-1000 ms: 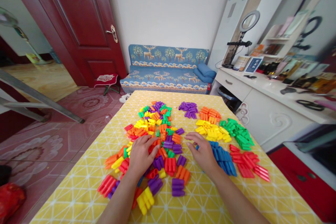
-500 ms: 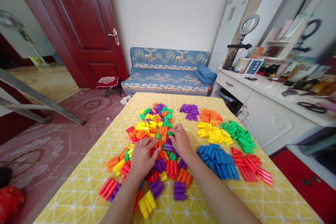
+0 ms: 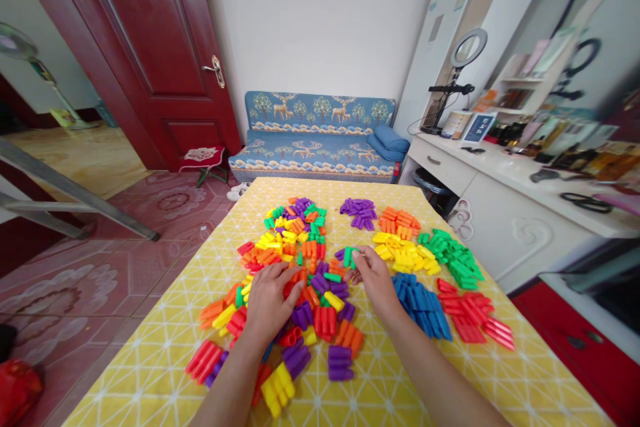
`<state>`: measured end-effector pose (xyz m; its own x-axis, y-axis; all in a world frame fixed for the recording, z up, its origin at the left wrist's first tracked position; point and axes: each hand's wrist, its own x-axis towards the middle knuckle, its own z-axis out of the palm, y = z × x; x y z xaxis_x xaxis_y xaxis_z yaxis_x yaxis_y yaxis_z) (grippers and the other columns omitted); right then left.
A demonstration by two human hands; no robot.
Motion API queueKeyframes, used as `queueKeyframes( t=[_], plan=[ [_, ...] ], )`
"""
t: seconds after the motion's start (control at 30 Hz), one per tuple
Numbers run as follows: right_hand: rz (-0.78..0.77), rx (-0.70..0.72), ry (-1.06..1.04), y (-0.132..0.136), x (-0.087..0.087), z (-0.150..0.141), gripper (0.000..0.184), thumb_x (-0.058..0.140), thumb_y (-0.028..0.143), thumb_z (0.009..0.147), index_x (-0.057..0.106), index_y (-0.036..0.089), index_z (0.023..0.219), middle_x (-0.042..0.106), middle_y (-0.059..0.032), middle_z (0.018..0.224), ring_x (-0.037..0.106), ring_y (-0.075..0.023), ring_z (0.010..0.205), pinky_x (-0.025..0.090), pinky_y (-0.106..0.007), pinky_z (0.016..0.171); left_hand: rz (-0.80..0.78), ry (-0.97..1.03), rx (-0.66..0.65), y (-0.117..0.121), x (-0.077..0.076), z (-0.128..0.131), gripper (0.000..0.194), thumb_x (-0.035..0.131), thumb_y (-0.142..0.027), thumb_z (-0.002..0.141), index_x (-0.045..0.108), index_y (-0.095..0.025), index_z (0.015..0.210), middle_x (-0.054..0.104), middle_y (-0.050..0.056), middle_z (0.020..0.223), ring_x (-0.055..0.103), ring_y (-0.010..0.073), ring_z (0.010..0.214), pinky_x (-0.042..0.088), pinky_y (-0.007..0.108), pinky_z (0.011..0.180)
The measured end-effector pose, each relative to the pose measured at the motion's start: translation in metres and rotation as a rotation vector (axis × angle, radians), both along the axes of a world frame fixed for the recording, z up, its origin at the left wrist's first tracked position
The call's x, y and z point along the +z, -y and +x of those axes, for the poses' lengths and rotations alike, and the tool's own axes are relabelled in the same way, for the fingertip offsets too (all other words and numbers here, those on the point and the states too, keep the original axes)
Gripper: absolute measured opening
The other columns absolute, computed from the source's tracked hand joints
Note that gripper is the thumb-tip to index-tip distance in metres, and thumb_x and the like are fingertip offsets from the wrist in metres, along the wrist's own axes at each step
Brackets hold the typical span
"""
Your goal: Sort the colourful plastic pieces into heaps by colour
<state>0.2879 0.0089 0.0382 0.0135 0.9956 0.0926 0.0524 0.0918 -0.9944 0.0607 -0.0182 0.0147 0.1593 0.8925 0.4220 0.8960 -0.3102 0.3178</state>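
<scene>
My right hand [image 3: 371, 273] pinches a green plastic building block [image 3: 349, 256] at the right side of the mixed pile. My left hand [image 3: 270, 297] lies over the pile with its fingers spread, covering some pieces. Around it are red [image 3: 325, 323], purple [image 3: 341, 361], orange [image 3: 350, 337] and yellow blocks [image 3: 278, 388], shaped like joined short tubes. To the right, the blocks lie in single-colour heaps: a purple heap [image 3: 359, 213], an orange heap [image 3: 399, 222], a yellow heap [image 3: 407, 254], a green heap [image 3: 454, 257], a blue heap [image 3: 421, 305] and a red heap [image 3: 473, 310].
The table has a yellow patterned cloth [image 3: 165, 360]. Beyond it stands a blue sofa [image 3: 320, 140]. On the right is a white dresser [image 3: 520, 193] crowded with bottles and a ring light [image 3: 469, 48]. A red stool [image 3: 201, 157] stands by the door at left.
My right hand has moved right, away from the middle of the pile, with the green block in its fingers. A yellow piece shows where that hand was. My left hand stays put.
</scene>
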Motion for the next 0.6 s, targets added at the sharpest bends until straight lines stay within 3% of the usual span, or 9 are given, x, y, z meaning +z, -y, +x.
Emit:
queueKeyframes(
  t=[0.17,0.3,0.43,0.6],
  plan=[
    [-0.015,0.064,0.039,0.017,0.0,0.028,0.032,0.067,0.045,0.072,0.061,0.019,0.091,0.066,-0.002,0.074,0.063,-0.0173,0.063,0.048,-0.026,0.053,0.005,-0.007,-0.014,-0.001,-0.002,-0.001,0.031,0.05,-0.041,0.09,0.068,-0.03,0.112,0.066,0.005,0.111,0.059,0.0253,0.106,0.045,0.044,0.093],
    [0.027,-0.085,0.089,0.016,-0.002,0.068,0.038,0.071,0.043,0.068,0.061,0.019,0.096,0.068,-0.0043,0.082,0.063,-0.0179,0.065,0.05,-0.028,0.054,0.012,-0.014,-0.013,-0.001,-0.003,-0.001,0.031,0.05,-0.041,0.09,0.068,-0.03,0.112,0.066,0.006,0.111,0.059,0.0253,0.106,0.046,0.044,0.093],
    [0.174,-0.378,0.273,-0.011,-0.001,0.152,0.043,0.071,0.046,0.067,0.067,0.016,0.098,0.07,-0.009,0.088,0.065,-0.021,0.076,0.051,-0.033,0.065,0.007,-0.019,-0.016,-0.001,-0.002,-0.001,0.031,0.049,-0.041,0.09,0.068,-0.03,0.113,0.067,0.006,0.111,0.059,0.0255,0.106,0.046,0.044,0.092],
    [0.086,-0.707,0.552,-0.043,-0.003,0.261,0.041,0.059,0.041,0.072,0.071,0.013,0.099,0.073,-0.0132,0.087,0.065,-0.0248,0.074,0.05,-0.038,0.068,0.0,-0.015,-0.01,0.0,-0.001,-0.001,0.032,0.05,-0.041,0.09,0.069,-0.028,0.113,0.067,0.006,0.111,0.058,0.0259,0.106,0.045,0.044,0.093]
  ],
)
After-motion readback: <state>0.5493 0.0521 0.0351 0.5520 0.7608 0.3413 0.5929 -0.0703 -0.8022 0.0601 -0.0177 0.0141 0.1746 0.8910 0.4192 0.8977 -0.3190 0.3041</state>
